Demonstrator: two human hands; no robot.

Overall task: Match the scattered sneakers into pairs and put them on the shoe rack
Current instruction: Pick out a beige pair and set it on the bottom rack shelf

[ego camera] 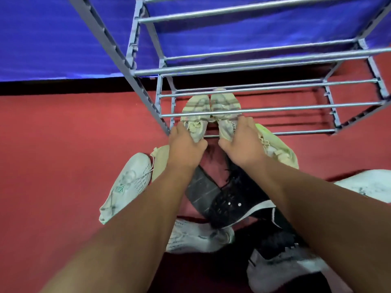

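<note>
Two matching pale cream sneakers lie side by side on the lowest tier of the grey metal shoe rack (pixel 249 108), toes pointing away. My left hand (pixel 186 144) grips the heel of the left cream sneaker (pixel 195 112). The heel of the right cream sneaker (pixel 225 108) is held by my right hand (pixel 241 140). Loose sneakers lie on the floor below my arms: a white one with green marks (pixel 127 185), a black mesh one (pixel 234 199), a yellow-green one (pixel 277 146) and a white knit one (pixel 196 235).
The rack's upper tiers of metal bars (pixel 254 60) overhang the lowest tier. A blue cloth (pixel 53 39) hangs behind it. Red carpet (pixel 53 134) covers the floor. Another white sneaker (pixel 368 185) and a black-and-white one (pixel 283 263) lie at the right.
</note>
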